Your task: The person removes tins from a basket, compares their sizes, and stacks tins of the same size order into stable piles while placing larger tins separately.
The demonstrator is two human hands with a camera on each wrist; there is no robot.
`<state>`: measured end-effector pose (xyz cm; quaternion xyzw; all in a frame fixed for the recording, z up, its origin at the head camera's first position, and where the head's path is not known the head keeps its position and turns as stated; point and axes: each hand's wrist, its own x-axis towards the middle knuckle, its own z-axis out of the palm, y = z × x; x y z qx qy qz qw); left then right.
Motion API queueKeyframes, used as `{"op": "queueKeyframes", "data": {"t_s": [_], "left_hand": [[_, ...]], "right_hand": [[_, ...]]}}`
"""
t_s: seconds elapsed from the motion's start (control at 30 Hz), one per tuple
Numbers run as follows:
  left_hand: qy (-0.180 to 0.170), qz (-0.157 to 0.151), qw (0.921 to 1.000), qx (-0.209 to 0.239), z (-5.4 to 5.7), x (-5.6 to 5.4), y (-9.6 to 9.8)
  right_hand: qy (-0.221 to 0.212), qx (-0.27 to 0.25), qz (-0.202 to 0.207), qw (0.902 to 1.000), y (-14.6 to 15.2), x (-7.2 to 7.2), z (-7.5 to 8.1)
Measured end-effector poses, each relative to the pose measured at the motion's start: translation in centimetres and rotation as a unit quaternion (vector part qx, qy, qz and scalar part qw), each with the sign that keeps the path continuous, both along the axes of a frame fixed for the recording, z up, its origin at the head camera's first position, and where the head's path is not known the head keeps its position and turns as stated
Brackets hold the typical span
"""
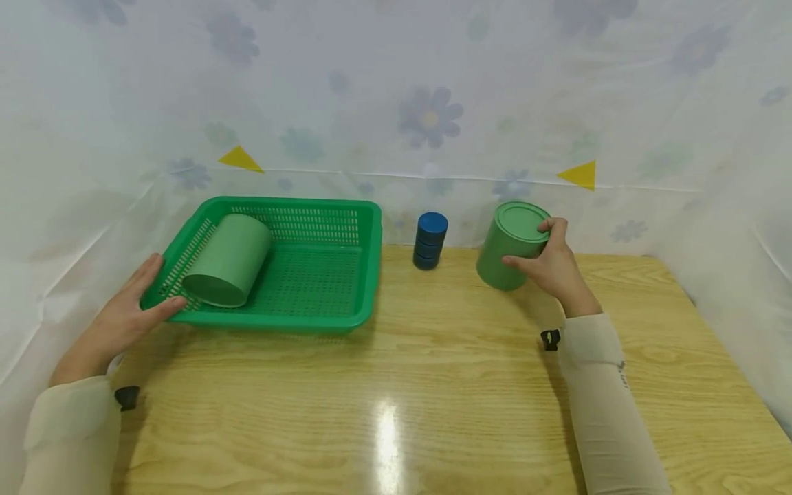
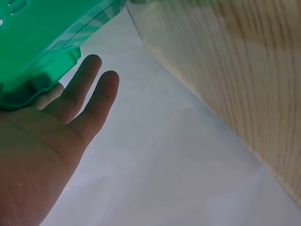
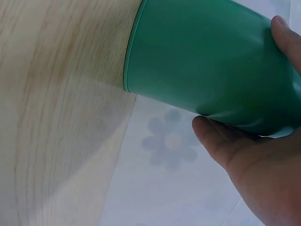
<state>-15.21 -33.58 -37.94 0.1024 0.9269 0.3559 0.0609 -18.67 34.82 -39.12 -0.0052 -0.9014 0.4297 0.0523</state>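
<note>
At the near left corner of a green plastic basket, my left hand grips the rim, its thumb on the front edge. The left wrist view has two fingers stretched out below the basket. Inside the basket, at its left, a light green canister lies on its side. My right hand holds a second green canister near its lidded top, thumb on the near side. This canister leans slightly; whether its base touches the table cannot be told.
A short stack of dark blue round pieces stands between the basket and the right canister. The wooden table ends at a flower-patterned sheet behind. Two yellow triangles are on that sheet.
</note>
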Motion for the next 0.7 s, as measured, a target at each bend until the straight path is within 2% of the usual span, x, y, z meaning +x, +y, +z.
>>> {"op": "queueKeyframes", "data": {"t_s": [0.23, 0.5, 0.7], "left_hand": [[-0.001, 0.006, 1.0, -0.003, 0.3, 0.1, -0.2], [-0.011, 0.007, 0.9999, 0.002, 0.7, 0.2, -0.1], [-0.014, 0.0, 0.9998, 0.011, 0.2, 0.1, 0.4]], "right_hand": [[0.019, 0.007, -0.004, 0.9998, -0.4, 0.1, 1.0], [0.086, 0.012, -0.021, 0.996, -1.2, 0.9, 3.0], [0.128, 0.024, -0.046, 0.9904, -2.1, 2.2, 4.5]]}}
